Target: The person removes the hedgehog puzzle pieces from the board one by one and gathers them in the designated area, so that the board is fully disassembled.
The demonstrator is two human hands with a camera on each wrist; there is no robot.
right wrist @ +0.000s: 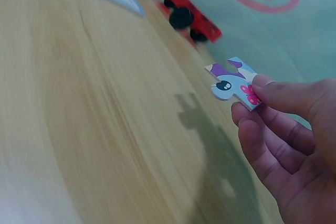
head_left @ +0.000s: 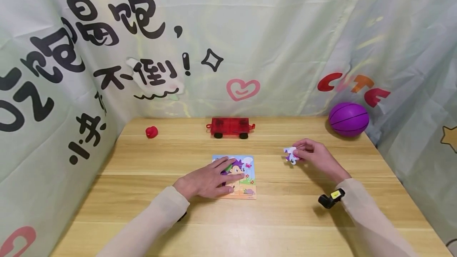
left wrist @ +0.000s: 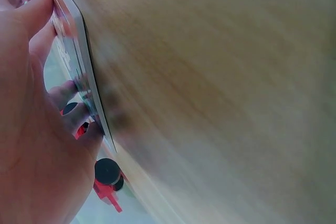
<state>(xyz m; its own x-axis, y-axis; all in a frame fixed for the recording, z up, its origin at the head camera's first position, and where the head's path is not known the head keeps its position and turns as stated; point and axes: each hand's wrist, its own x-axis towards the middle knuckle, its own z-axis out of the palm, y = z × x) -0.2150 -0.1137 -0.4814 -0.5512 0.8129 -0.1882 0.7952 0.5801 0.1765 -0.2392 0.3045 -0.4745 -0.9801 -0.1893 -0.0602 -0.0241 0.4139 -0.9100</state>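
The left hand (head_left: 208, 178), fingers spread, rests on a square, multicoloured cartoon jigsaw (head_left: 249, 188); the right hand (head_left: 317, 157) pinches a blue-and-purple jigsaw piece (right wrist: 239, 86) above the wooden tabletop (head_left: 282, 221).

Piece (right wrist: 237, 83): light blue and purple, pink butterfly print. Cart (head_left: 230, 125): red, black wheels (head_left: 244, 135). Ball (head_left: 348, 119): purple, black lines.

Table (head_left: 282, 205): wood-grain, smooth, soft sheen. Wall sheet (head_left: 285, 46): cloth, faintly creased. Wagon (head_left: 230, 125): see-through red plastic, glossy. Ball (head_left: 348, 120): matt; rubber or plastic unclear. Puzzle (head_left: 248, 185) and loose piece (right wrist: 239, 81): smooth printed card by look. Sleeves (head_left: 151, 219): matt cloth.
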